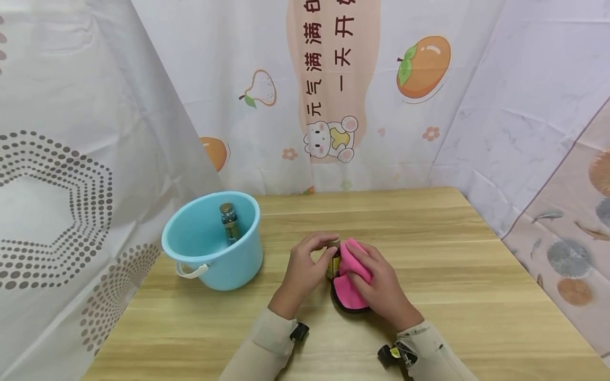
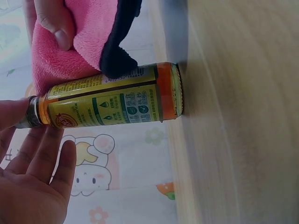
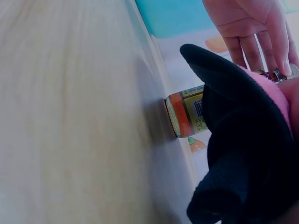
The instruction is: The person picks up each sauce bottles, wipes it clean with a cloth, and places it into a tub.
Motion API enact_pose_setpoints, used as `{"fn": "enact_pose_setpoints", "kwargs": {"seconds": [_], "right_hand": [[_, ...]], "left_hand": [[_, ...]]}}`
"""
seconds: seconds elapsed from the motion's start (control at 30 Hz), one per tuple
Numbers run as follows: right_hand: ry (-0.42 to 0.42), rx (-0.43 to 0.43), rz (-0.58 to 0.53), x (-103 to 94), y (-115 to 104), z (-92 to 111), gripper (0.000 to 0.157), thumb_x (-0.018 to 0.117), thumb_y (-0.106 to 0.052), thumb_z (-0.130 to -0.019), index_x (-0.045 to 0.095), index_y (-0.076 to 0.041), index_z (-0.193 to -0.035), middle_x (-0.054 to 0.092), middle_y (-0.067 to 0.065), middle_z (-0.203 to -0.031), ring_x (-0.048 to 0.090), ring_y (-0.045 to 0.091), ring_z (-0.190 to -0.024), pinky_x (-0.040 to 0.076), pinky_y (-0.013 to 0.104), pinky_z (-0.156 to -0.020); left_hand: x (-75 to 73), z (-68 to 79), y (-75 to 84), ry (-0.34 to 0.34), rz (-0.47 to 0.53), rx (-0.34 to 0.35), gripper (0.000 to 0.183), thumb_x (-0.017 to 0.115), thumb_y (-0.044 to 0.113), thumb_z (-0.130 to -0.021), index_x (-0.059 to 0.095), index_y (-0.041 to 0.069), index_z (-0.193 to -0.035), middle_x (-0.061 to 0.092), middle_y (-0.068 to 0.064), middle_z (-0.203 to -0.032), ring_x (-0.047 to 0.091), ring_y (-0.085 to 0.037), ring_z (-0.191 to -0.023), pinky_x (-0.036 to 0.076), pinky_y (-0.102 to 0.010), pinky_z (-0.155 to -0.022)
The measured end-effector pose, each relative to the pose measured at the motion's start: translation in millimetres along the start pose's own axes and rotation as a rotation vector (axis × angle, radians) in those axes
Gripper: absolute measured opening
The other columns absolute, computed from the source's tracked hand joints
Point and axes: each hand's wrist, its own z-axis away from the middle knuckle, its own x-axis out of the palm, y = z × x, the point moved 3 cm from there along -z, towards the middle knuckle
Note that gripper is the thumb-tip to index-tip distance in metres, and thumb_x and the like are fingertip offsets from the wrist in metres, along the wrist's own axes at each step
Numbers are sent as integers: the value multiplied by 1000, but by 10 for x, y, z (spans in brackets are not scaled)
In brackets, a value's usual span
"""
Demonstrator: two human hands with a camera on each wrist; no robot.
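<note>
A small glass bottle with a yellow-green label and orange-red glass or contents at its base is upright, its base right at the tabletop. My left hand pinches it by the cap between thumb and fingers. My right hand grips a pink cloth with a black reverse side and presses it against the side of the bottle. In the right wrist view the cloth's black side covers much of the bottle, leaving its lower end visible. Part of the cloth hangs down below the right hand.
A light blue bucket with a white handle stands at the left of the wooden table. Inside it leans another capped bottle. Printed curtains hang behind the table and at both sides.
</note>
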Motion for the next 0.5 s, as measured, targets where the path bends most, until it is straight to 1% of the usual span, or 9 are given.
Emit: {"fn": "enact_pose_setpoints", "kwargs": {"seconds": [0.1, 0.23, 0.37, 0.5], "right_hand": [[-16, 27, -4, 6, 18, -6, 62, 78, -11, -92, 57, -22, -150, 56, 3, -149, 61, 18, -125, 59, 37, -96], [-36, 69, -14, 14, 38, 0, 62, 79, -10, -91, 58, -19, -149, 59, 4, -145, 63, 16, -117, 61, 38, -90], [-47, 87, -1, 15, 41, 2, 61, 80, -10, -90, 60, -16, -147, 61, 6, -143, 65, 18, -114, 61, 39, -89], [-66, 95, 10, 14, 41, 4, 61, 81, -9, -89, 60, -12, -146, 61, 9, -143, 66, 20, -115, 60, 42, -91]], "left_hand": [[0, -10, -4, 0, -4, 4, 22, 69, 12, -100, 74, 11, -121, 74, 2, -118, 71, -14, -108, 60, -39, -95], [-4, -7, -7, -3, -8, -3, 22, 69, 12, -100, 74, 14, -122, 74, 3, -118, 71, -14, -108, 60, -39, -94], [-6, 0, -12, -9, -9, -20, 22, 70, 14, -100, 74, 15, -122, 73, 4, -119, 70, -13, -109, 60, -39, -95], [-4, -4, -10, -13, -8, -30, 23, 70, 15, -100, 74, 15, -122, 73, 5, -120, 70, -12, -110, 60, -40, -95]]}}
